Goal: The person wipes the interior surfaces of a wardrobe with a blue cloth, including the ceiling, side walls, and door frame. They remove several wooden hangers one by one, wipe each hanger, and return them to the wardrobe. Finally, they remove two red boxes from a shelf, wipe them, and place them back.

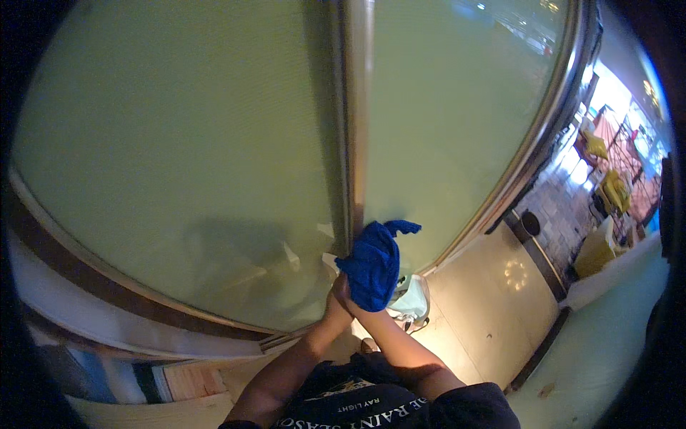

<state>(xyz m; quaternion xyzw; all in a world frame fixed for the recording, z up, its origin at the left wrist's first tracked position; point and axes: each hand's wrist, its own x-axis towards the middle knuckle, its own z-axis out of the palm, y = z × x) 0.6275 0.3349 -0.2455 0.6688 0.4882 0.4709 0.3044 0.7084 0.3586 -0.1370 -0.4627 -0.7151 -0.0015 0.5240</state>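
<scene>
Head view, rumpled cloth [374,264], metal frame [359,129]

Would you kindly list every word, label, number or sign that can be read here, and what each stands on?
Dark T-shirt: white printed capitals in larger and smaller lettering, partly legible; I won't copy the wording.
Blue cloth: no lettering visible.
Pale bag: no readable lettering.
Yellow item, right background: too blurred to tell.

Below and to the right of the person's grip [341,292], a pale floor [493,314] bears a whitish-green object [410,299]; a dark bucket [529,224] stands farther right.
</scene>
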